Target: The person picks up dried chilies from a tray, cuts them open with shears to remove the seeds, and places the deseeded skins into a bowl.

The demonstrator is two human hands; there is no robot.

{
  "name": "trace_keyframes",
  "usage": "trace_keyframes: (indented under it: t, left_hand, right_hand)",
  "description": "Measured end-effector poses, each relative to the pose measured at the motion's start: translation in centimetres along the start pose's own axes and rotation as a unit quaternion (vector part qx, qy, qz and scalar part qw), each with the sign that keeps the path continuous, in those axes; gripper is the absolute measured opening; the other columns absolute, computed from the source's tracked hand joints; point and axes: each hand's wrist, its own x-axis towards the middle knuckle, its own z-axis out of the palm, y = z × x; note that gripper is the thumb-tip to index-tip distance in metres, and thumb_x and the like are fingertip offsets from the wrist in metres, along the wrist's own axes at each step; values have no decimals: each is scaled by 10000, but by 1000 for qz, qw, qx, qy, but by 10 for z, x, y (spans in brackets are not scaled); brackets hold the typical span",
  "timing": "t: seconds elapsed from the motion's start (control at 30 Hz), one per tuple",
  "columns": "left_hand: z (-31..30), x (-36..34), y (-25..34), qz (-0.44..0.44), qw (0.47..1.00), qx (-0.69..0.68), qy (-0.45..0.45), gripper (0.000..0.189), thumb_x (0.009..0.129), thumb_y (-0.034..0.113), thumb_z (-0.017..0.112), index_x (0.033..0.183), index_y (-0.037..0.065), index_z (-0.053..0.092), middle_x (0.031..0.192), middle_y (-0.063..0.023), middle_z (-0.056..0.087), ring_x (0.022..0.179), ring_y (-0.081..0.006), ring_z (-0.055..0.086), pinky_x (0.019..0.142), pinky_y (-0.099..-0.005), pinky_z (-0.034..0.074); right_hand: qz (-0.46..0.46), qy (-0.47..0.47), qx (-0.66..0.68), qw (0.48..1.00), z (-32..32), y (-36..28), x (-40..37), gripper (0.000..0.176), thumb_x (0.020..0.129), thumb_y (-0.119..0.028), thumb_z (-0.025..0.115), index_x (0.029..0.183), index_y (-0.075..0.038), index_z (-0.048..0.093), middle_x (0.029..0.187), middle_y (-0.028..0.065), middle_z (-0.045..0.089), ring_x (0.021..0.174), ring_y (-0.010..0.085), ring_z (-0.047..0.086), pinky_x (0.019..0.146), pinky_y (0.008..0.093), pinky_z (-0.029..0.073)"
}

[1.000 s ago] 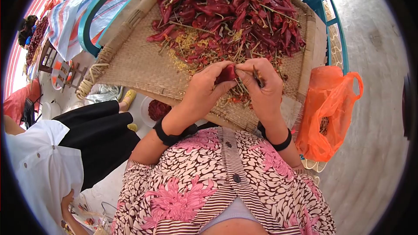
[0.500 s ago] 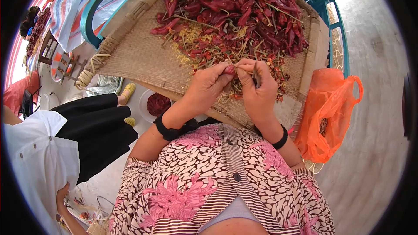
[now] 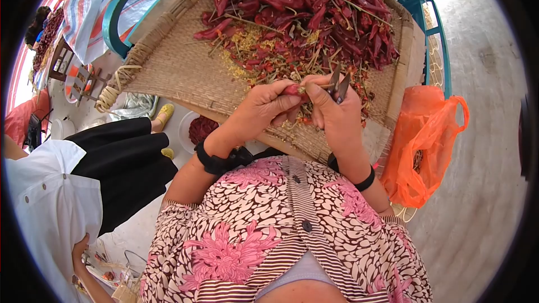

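Observation:
My left hand [image 3: 263,111] is closed, pinching a dried red chili pepper [image 3: 292,90] between thumb and fingers. Right beside it, my right hand [image 3: 338,113] is wrapped round a pair of scissors [image 3: 340,87], whose two dark blades point up and stand apart. The thumb and forefinger of that hand meet at the chili's stem end. Both hands are over the near part of a woven mat [image 3: 168,81]. Beyond them lies a big heap of dried red chilies [image 3: 306,5], with cut stems, yellow seeds [image 3: 238,47] and red scraps on its near side.
An orange plastic bag [image 3: 421,151] hangs at the mat's right side. Below the left edge, a white bowl [image 3: 184,132] holds dark red chilies. A person in a white shirt [image 3: 56,196] and black skirt stands at left. Teal metal rails [image 3: 115,22] flank the mat.
The scissors have turned in my right hand, so their blades now show upright and apart. My left hand still grips the chili, now more exposed, at nearly the same spot.

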Motion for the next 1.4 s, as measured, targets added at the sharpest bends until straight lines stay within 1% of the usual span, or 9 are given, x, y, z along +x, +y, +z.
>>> trace_keyframes:
  t: [0.13, 0.23, 0.37, 0.4, 0.5, 0.6, 0.7, 1.03, 1.4]
  left_hand:
    - [-2, 0, -1, 14, 999, -51, -11, 161, 988, 187, 535, 1024, 39, 585, 704, 15, 538, 542, -27, 393, 505, -182, 316]
    - [-6, 1, -7, 8, 994, -109, -5, 191, 988, 216, 536, 1050, 42, 587, 712, 1, 557, 540, -31, 403, 514, -184, 326]
    - [-8, -4, -1, 34, 997, -69, 10, 220, 997, 221, 513, 1111, 43, 574, 772, -17, 589, 577, -42, 419, 535, -195, 333]
    - [-6, -5, 0, 44, 997, -65, 7, 237, 997, 222, 511, 1141, 41, 565, 804, -21, 596, 600, -46, 427, 548, -198, 336]
    - [-6, -9, 2, 82, 996, -41, -3, 325, 997, 261, 490, 1231, 38, 524, 917, -35, 604, 692, -61, 450, 606, -209, 350]
    - [-7, -14, 8, 57, 993, -103, -22, 428, 993, 330, 458, 1304, 35, 478, 1001, -43, 596, 778, -74, 457, 666, -221, 353]
    - [-7, -14, 6, 48, 992, -113, -13, 465, 992, 376, 422, 1310, 37, 456, 1022, -45, 590, 811, -79, 451, 696, -228, 350]
    - [-3, -17, 3, 105, 992, -53, 51, 259, 1020, 326, 433, 1076, 77, 471, 988, -15, 571, 806, -63, 427, 753, -229, 374]
    - [-8, -17, -4, 145, 985, 48, 77, 264, 1011, 299, 473, 1144, 73, 499, 990, -6, 535, 854, -79, 447, 810, -232, 384]
  right_hand:
    - [51, -4, 52, 997, 0, -6, -1, 167, 929, -167, 637, 996, -14, 623, 835, 19, 628, 473, 32, 454, 422, 205, 362]
    - [123, -21, 279, 952, -8, -5, 6, 183, 930, -177, 636, 1003, -9, 631, 796, 26, 625, 466, 36, 451, 424, 214, 364]
    - [71, -18, 56, 996, -25, -9, 7, 217, 915, -235, 650, 984, -31, 621, 745, 49, 623, 503, 84, 511, 464, 253, 406]
    - [45, 10, -115, 992, -29, -7, 8, 238, 901, -254, 659, 978, -33, 616, 749, 59, 621, 543, 120, 539, 503, 275, 424]
    - [35, 30, -553, 832, -35, -12, 10, 335, 836, -326, 691, 969, -38, 587, 823, 106, 621, 737, 286, 620, 694, 356, 470]
    - [33, 1, -538, 843, -40, -13, 3, 324, 879, -323, 644, 1024, -37, 593, 913, 111, 627, 748, 313, 620, 734, 365, 473]
    - [-92, -21, -399, 912, -35, -21, -5, 310, 884, -282, 647, 1071, -39, 600, 943, 111, 620, 757, 281, 632, 713, 358, 491]
    - [-252, -55, -497, 829, -8, -40, -4, 227, 833, -187, 700, 1024, -80, 642, 842, 52, 623, 629, 233, 631, 528, 326, 486]
    - [-290, -61, -553, 779, -5, -40, -1, 220, 829, -237, 697, 1004, -111, 653, 775, 27, 578, 588, 212, 606, 488, 323, 459]
